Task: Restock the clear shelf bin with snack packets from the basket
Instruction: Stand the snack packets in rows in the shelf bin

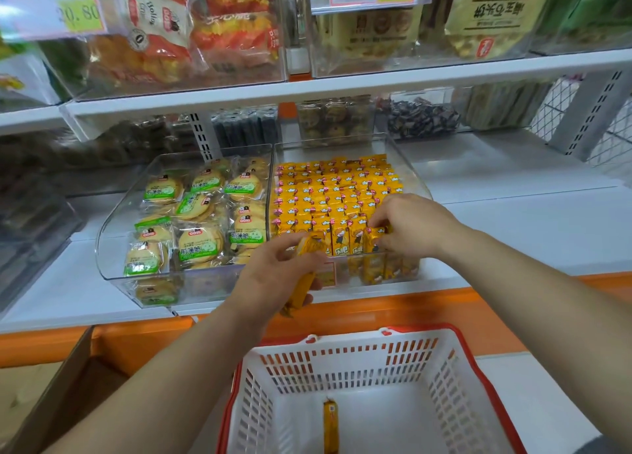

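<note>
nearing the end, by the look of it: the clear shelf bin (pixel 415 176) is packed almost wall to wall with rows of yellow snack packets (pixel 328 193), and only its front row, nearest the person, seems unfinished. the right hand (pixel 410 221) reaches over the bin's front right corner, fingers curled down and pinching a front-row packet (pixel 372 240) that stands upright among its neighbours. the left hand (pixel 273 272) hovers just in front of the bin's front wall, fingers and thumb wrapped round a small bundle of packets (pixel 304 282) not yet placed. below and in front of the bin, the basket (pixel 478 361) shows a single last packet (pixel 330 426) lying on its floor; the basket's near end is out of view. what's left, i'd judge, is seating that bundle, then the last packet.
</note>
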`<state>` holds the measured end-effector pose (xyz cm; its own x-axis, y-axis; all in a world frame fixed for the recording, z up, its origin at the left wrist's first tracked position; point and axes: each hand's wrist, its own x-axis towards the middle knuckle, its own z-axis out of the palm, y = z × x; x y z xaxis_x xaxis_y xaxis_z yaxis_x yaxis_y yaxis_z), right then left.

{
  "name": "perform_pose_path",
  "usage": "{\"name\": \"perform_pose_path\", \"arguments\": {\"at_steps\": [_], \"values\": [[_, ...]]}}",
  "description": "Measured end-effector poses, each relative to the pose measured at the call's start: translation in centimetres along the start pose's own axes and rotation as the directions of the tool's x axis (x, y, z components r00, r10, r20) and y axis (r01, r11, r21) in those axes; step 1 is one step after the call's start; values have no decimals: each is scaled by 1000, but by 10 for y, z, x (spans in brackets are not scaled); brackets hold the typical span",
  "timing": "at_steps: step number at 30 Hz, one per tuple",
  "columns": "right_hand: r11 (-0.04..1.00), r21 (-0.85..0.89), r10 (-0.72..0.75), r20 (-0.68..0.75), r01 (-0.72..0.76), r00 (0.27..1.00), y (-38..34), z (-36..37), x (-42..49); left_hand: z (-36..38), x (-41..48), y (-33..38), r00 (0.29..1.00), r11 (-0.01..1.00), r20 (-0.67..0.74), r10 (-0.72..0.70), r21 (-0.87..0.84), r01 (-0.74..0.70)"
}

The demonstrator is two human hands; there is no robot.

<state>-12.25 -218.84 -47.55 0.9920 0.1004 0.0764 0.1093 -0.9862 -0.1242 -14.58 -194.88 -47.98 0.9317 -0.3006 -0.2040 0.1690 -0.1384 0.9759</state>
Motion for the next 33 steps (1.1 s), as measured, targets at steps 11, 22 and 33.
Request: {"name": "perform_pose_path", "arguments": {"at_steps": [11,22,33], "values": [[603,798,-18,-7,17,1000,-44,-8,-46,16,-8,2,999,999,31,41,-15,-41],[444,895,169,-25,-53,985,-32,-18,-58,26,-16,3,988,987,59,145,-73,-141],[62,996,122,58,-66,991,-35,-12,-48,23,-12,6,988,983,42,149,-110,-144]]}}
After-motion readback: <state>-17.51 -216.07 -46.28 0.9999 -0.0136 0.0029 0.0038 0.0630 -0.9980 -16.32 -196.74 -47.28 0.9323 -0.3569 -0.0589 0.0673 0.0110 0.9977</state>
